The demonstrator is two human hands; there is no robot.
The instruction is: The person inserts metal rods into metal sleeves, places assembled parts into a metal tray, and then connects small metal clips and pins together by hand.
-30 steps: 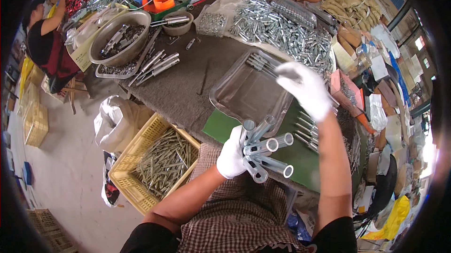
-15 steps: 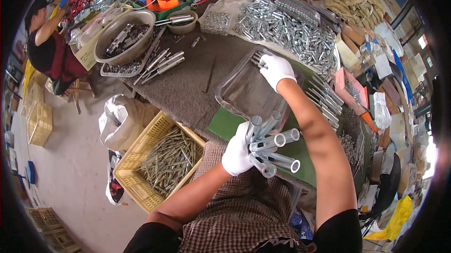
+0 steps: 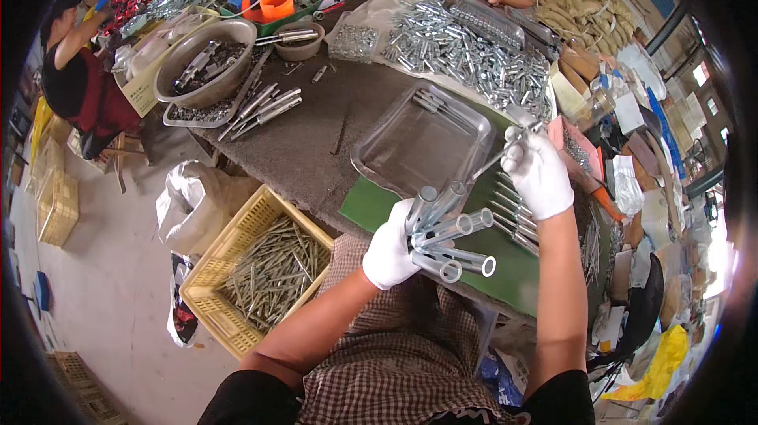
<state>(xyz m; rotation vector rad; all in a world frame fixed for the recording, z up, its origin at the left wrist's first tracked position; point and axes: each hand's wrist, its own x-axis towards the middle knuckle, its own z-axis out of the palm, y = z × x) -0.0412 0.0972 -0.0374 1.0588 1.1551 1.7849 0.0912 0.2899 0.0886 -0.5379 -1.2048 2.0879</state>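
Observation:
My gloved left hand is closed round a bundle of several shiny metal tubes, their open ends fanned out to the right. In my gloved right hand is a slim metal rod, pinched by the fingers and slanting down to the left beside the tray. That clear plastic tray holds a few thin rods along its far side. Under the right hand, several metal rods lie in a row on the green mat. The fingers hide part of the held rod.
A yellow crate of metal rods stands left of my apron. Heaped metal sleeves cover the table's far side. A metal bowl sits at far left, a pink box at right. Two other people work beyond the table.
My right hand has left the tray's far side and moved right and nearer, now with a rod in its fingers. The left hand still grips the tubes.

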